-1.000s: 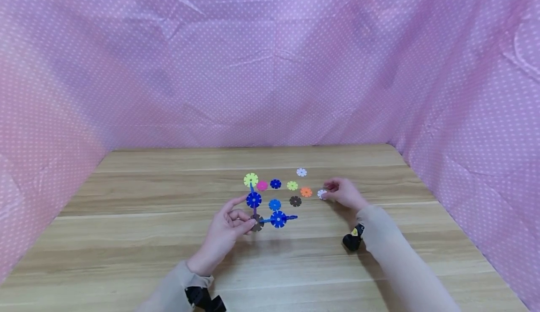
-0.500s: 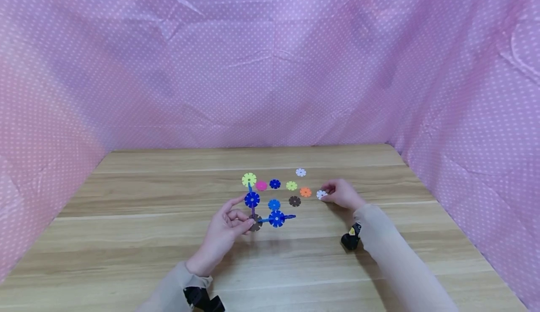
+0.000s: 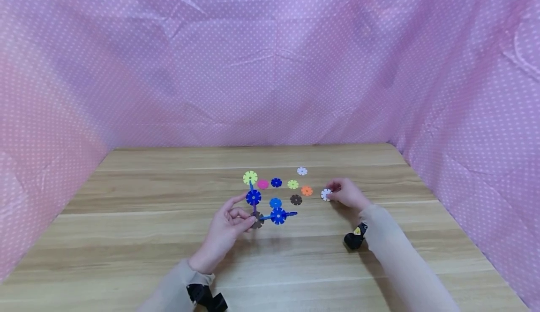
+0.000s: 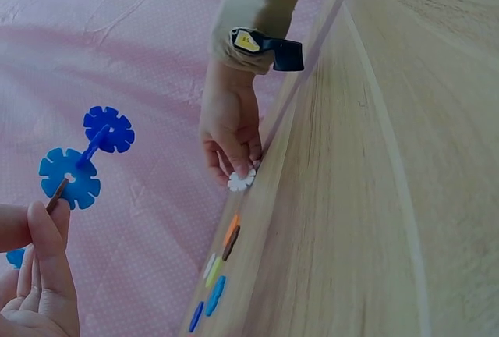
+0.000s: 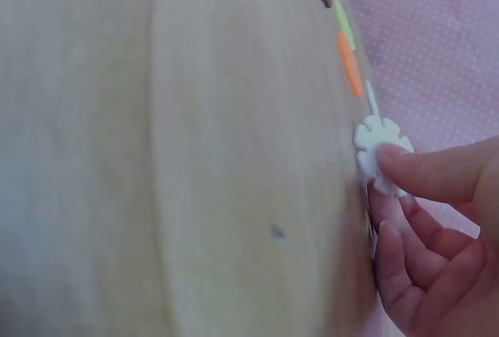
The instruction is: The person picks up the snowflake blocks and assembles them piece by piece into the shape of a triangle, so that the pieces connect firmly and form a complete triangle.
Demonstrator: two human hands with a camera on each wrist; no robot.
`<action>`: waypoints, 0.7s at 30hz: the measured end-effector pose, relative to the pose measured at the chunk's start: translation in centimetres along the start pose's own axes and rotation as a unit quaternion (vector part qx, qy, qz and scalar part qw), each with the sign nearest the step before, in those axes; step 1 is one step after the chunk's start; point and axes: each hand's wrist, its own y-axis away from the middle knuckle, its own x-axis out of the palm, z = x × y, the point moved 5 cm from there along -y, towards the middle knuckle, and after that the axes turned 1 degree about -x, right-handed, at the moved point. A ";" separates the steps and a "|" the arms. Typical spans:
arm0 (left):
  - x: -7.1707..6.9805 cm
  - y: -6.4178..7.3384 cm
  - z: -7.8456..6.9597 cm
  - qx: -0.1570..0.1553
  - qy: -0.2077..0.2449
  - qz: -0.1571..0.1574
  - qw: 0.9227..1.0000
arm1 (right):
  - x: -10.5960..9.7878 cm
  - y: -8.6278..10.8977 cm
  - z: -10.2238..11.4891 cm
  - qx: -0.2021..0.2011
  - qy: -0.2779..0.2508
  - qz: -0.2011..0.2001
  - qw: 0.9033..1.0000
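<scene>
White disc [image 3: 325, 195] got tipped up a bit, pinched by the right hand [image 3: 348, 194]; linked discs [image 3: 278, 216] still pinched by the left hand [image 3: 227, 225].

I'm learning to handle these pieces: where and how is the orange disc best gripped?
Probably pinch the orange disc by its notched rim, coming from the right: it lies flat, with a brown disc and a lime disc off its left side.

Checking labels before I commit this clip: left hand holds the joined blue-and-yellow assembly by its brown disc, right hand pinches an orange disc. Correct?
One error: the right hand pinches a white disc, not an orange one; the right wrist view shows it. The left hand holding the assembly by its brown disc stands.
</scene>
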 end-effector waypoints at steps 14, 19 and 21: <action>0.0 -0.2 -0.2 0.010 -0.002 -0.005 1.000 | 1.0 2.0 0.1 0.020 -0.126 0.002 0.992; 0.0 -0.3 -0.1 0.009 0.004 -0.008 1.000 | 2.2 2.9 0.9 0.005 -0.183 0.034 0.982; 0.0 -0.3 -0.2 0.010 0.007 -0.009 1.000 | 2.7 3.2 1.4 0.000 -0.199 0.043 0.979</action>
